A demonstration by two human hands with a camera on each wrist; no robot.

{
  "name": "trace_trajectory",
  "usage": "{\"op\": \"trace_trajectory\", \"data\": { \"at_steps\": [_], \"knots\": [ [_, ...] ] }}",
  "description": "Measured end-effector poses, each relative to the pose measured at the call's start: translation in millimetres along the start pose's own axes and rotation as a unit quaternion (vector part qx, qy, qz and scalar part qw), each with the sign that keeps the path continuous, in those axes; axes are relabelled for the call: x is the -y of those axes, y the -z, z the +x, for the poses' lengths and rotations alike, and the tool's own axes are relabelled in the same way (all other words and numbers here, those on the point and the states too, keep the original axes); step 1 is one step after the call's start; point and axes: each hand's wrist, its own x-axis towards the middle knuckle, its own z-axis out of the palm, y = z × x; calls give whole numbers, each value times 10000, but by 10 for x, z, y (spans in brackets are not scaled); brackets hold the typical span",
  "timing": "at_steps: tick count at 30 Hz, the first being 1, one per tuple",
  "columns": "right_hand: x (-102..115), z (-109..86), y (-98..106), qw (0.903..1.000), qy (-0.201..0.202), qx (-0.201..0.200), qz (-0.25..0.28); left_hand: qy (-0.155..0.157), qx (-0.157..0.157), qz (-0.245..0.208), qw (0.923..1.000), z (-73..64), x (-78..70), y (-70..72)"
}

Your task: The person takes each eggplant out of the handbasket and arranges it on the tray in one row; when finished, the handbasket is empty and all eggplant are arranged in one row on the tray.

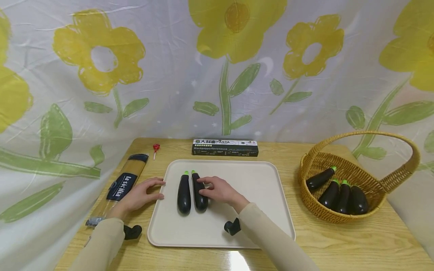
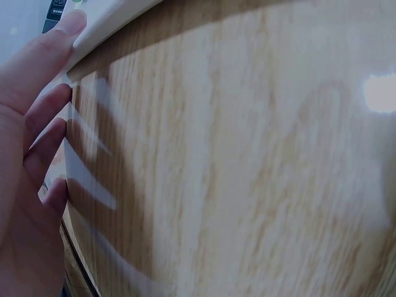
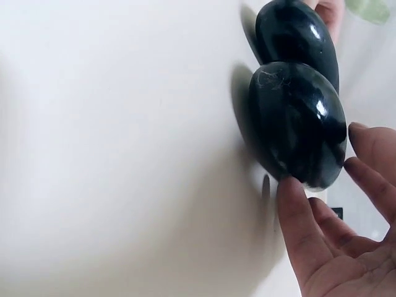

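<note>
Two dark eggplants lie side by side on a cream tray [image 1: 247, 203], green stem ends away from me. My right hand [image 1: 220, 190] holds the right eggplant [image 1: 200, 197] from its right side. In the right wrist view, my thumb and fingertips are at opposite sides of this eggplant [image 3: 297, 124]. The left eggplant [image 1: 184, 195] lies just beside it. My left hand [image 1: 140, 194] is at the tray's left rim, fingers loosely bent and fingertips right at the edge. In the left wrist view, the thumb overlaps the tray's pale side [image 2: 114, 25].
A wicker basket [image 1: 310, 205] with several eggplants stands at right. Behind the tray is a black pasta box [image 1: 225, 148]. At left are a spaghetti pack [image 1: 123, 184] and a red lollipop [image 1: 156, 147]. A flowered curtain [image 1: 169, 94] hangs behind the wooden table [image 1: 373, 244].
</note>
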Motion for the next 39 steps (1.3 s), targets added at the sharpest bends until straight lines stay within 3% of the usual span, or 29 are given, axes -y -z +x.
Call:
{"op": "trace_trajectory", "data": {
  "at_steps": [9, 16, 28, 39],
  "knots": [
    [-43, -60, 50, 9994, -230, -52, 236, -34, 2, 35, 10000, 5, 15, 0],
    [-77, -310, 249, 9980, -314, -310, 446, -89, -3, -10, 10000, 6, 17, 2],
    [-265, -1260, 828, 9904, -390, -1147, 668, -144, -7, 38, 9999, -8, -1, 0],
    [-529, -2143, 1547, 9736, -1411, -1775, 261, -174, 31, 64, 9998, -7, 0, 6]
  ]
}}
